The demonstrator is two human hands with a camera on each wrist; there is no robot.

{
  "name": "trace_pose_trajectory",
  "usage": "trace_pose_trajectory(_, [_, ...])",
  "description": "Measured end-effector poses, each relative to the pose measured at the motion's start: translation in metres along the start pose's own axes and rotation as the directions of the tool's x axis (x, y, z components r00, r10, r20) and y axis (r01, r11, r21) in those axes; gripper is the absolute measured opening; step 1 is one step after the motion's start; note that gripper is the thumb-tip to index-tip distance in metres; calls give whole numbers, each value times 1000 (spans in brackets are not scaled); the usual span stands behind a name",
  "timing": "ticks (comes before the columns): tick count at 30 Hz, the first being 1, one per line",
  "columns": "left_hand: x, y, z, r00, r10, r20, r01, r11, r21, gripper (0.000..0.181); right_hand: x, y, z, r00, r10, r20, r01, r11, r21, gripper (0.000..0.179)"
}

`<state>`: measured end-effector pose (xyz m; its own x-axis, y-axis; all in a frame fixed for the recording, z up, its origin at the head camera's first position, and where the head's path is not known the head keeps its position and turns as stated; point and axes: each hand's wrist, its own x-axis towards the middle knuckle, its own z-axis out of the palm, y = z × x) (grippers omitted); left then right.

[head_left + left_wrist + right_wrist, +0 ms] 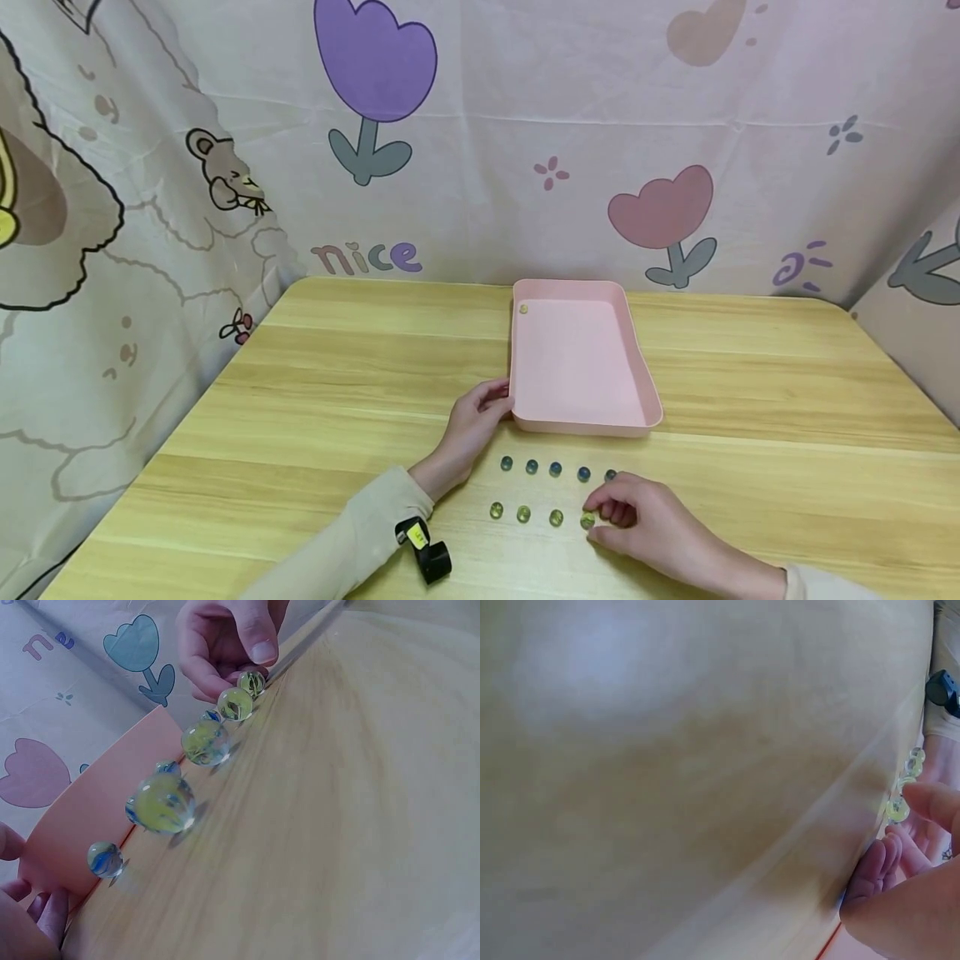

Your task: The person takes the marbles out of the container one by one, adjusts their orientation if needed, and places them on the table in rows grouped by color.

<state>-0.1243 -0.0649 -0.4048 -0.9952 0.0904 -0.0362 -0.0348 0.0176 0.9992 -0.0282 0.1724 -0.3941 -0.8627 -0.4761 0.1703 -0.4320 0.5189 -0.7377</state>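
Note:
A pink tray (577,428) lies on the table, its near left corner touched by the fingers of my left hand (472,425). Inside it, by the far left corner, sits a small yellow marble (523,309). Several blue marbles (555,469) form a row in front of the tray. Closer to me runs a second row, of clear yellow marbles (523,514). My right hand (652,529) has thumb and index finger around the rightmost yellow marble (587,520), pinching it at table level; its other fingers curl in and partly cover the rightmost blue marble (611,475).
The wooden table (375,367) reaches back to a printed cloth (480,167) hanging behind it and along the sides. A black strap with a small camera (433,560) is worn at the left sleeve.

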Motion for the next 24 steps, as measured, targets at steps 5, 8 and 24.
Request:
trace_pose_trajectory(5, [2,2,0,1000,-9,0,9,1000,-3,37,-4,3,-2,999,-25,-38,26,1000,3,20])
trace_pose_trajectory(8, [2,3,0,1000,-5,3,5,1000,0,37,-7,3,-4,998,-13,-63,14,1000,3,21])
trace_pose_trajectory(24, [-1,1,0,1000,-7,6,7,1000,-3,38,41,-31,-64,975,223,-26,-219,969,111,27])
